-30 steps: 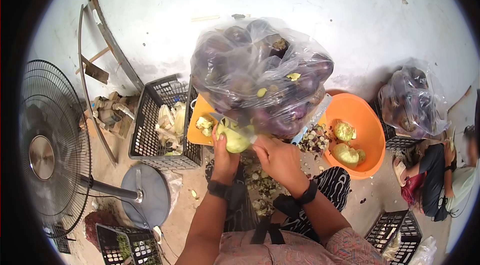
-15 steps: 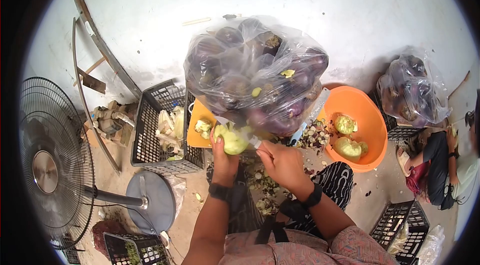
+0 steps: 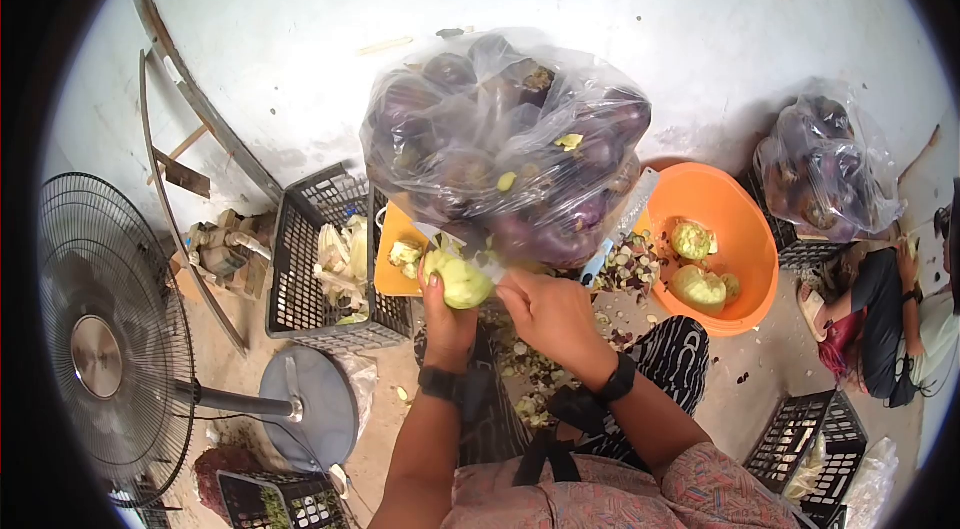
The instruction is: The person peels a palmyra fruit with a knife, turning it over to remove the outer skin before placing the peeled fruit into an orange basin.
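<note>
A pale green peeled eggplant (image 3: 462, 281) rests in my left hand (image 3: 447, 326), its fingers curled round the lower left side. My right hand (image 3: 552, 317) is closed on a knife (image 3: 492, 271) at the eggplant's right side; the blade is blurred and its handle mostly hidden by the fingers. Just beyond both hands, a clear plastic bag (image 3: 440, 134) bulges with purple eggplants. To the right, an orange basin (image 3: 745, 294) holds several peeled eggplant pieces (image 3: 697, 289). Peelings (image 3: 535, 369) lie scattered below my hands.
Left of me stand a black crate (image 3: 335, 329) with pale scraps and a large fan (image 3: 100, 354). An orange-yellow board (image 3: 390, 274) shows under the bag. Another eggplant bag (image 3: 825, 169) sits at right, near a seated person (image 3: 880, 319). A black crate (image 3: 810, 449) is lower right.
My right hand has shifted slightly left and up against the eggplant, and the knife handle shows less. The eggplant has tilted a little in my left hand. The view has shifted slightly.
</note>
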Demonstrator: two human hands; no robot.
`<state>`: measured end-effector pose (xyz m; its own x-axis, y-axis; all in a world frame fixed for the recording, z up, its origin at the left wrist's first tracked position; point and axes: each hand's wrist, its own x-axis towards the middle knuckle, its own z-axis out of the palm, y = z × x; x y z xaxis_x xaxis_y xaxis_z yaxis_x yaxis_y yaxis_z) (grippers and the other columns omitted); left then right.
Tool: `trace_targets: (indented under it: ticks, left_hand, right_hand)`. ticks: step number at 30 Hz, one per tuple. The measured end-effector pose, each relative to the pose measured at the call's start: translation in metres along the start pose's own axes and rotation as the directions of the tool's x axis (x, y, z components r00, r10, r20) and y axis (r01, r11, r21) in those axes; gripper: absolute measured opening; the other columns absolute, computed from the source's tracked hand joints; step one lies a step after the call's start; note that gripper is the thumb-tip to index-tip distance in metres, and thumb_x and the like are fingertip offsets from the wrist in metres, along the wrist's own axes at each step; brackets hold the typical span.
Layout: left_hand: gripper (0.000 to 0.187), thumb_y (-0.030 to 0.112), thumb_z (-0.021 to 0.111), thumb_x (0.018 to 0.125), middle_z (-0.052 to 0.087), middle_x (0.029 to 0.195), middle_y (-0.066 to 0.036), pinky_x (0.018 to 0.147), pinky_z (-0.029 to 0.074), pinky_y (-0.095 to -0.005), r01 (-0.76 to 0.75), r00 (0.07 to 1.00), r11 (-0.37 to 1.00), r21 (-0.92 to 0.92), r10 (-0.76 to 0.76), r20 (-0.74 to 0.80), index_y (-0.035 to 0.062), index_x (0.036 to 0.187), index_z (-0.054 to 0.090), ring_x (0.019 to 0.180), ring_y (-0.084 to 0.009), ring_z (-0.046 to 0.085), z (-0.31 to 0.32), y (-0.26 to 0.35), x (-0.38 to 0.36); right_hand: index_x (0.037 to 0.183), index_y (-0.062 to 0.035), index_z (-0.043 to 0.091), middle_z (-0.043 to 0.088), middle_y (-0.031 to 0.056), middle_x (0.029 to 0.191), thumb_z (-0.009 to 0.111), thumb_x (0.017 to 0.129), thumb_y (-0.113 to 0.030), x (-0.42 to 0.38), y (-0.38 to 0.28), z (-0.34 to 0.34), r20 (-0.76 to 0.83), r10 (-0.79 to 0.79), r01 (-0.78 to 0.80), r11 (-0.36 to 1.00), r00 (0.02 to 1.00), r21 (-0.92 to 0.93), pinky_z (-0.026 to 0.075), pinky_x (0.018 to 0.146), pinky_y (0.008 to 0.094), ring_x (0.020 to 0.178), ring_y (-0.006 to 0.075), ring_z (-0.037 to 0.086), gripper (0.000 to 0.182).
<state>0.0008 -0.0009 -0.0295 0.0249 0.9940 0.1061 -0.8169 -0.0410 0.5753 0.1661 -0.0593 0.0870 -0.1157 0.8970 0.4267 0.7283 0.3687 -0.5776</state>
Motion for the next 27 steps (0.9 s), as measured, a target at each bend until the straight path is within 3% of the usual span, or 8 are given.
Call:
trace_targets:
  ticks: [6, 8, 11, 12, 13, 27]
  left_hand:
    - [0.057, 0.032, 0.048, 0.098, 0.041, 0.141, -0.010, 0.108, 0.037, -0.0503, 0.002, 1.000, 1.000, -0.006, -0.002, -0.011, 0.0182, 0.148, 0.024, 0.128, -0.0291, 0.044, 0.002, 0.001, 0.000]
    - [0.057, 0.032, 0.048, 0.098, 0.041, 0.141, -0.010, 0.108, 0.037, -0.0504, 0.002, 1.000, 1.000, 0.007, -0.002, -0.009, 0.0184, 0.148, 0.024, 0.128, -0.0293, 0.044, 0.000, 0.000, 0.000]
    - [0.058, 0.035, 0.049, 0.098, 0.042, 0.140, -0.010, 0.107, 0.038, -0.0499, -0.002, 1.000, 1.000, 0.028, 0.003, -0.023, 0.0185, 0.147, 0.025, 0.128, -0.0291, 0.045, 0.001, -0.003, -0.001]
    - [0.055, 0.041, 0.046, 0.098, 0.047, 0.138, -0.009, 0.106, 0.039, -0.0476, -0.015, 1.000, 0.999, 0.041, 0.016, -0.018, 0.0149, 0.144, 0.033, 0.126, -0.0279, 0.048, 0.001, -0.003, -0.001]
    - [0.055, 0.048, 0.044, 0.099, 0.052, 0.137, -0.008, 0.106, 0.041, -0.0453, -0.030, 0.999, 0.998, 0.055, 0.030, -0.014, 0.0114, 0.141, 0.041, 0.125, -0.0266, 0.051, 0.001, -0.002, -0.002]
    - [0.051, 0.048, 0.046, 0.098, 0.057, 0.129, -0.006, 0.101, 0.043, -0.0433, -0.010, 1.000, 0.999, 0.049, 0.011, -0.021, 0.0122, 0.135, 0.048, 0.118, -0.0238, 0.054, 0.008, 0.001, -0.004]
  right_hand:
    - [0.088, -0.0113, 0.062, 0.066, 0.0123, 0.074, 0.062, 0.089, -0.026, -0.021, 0.006, 0.001, -0.022, 0.055, -0.053, 0.997, 0.998, 0.052, 0.048, 0.057, 0.0460, 0.067, 0.0348, 0.064, 0.014]
    - [0.086, -0.0087, 0.062, 0.062, 0.0114, 0.070, 0.061, 0.090, -0.021, -0.028, 0.008, 0.001, -0.101, 0.057, -0.046, 0.993, 0.993, 0.110, 0.046, 0.055, 0.0417, 0.063, 0.0336, 0.061, 0.013]
    - [0.087, -0.0091, 0.062, 0.063, 0.0107, 0.070, 0.062, 0.090, -0.020, -0.027, 0.005, -0.002, -0.074, 0.073, -0.066, 0.994, 0.995, 0.087, 0.046, 0.055, 0.0411, 0.063, 0.0331, 0.062, 0.012]
    - [0.087, -0.0091, 0.062, 0.063, 0.0107, 0.070, 0.062, 0.090, -0.020, -0.025, 0.004, -0.003, -0.079, 0.078, -0.070, 0.993, 0.994, 0.090, 0.046, 0.055, 0.0411, 0.063, 0.0331, 0.062, 0.012]
    - [0.087, -0.0092, 0.062, 0.063, 0.0109, 0.071, 0.062, 0.090, -0.021, -0.024, 0.004, -0.003, -0.065, 0.081, -0.074, 0.992, 0.995, 0.104, 0.046, 0.055, 0.0414, 0.064, 0.0332, 0.062, 0.012]
    - [0.087, -0.0102, 0.064, 0.064, 0.0154, 0.068, 0.059, 0.091, -0.028, -0.006, -0.001, 0.004, -0.042, 0.106, -0.104, 0.993, 0.993, 0.061, 0.048, 0.057, 0.0468, 0.066, 0.0373, 0.063, 0.019]
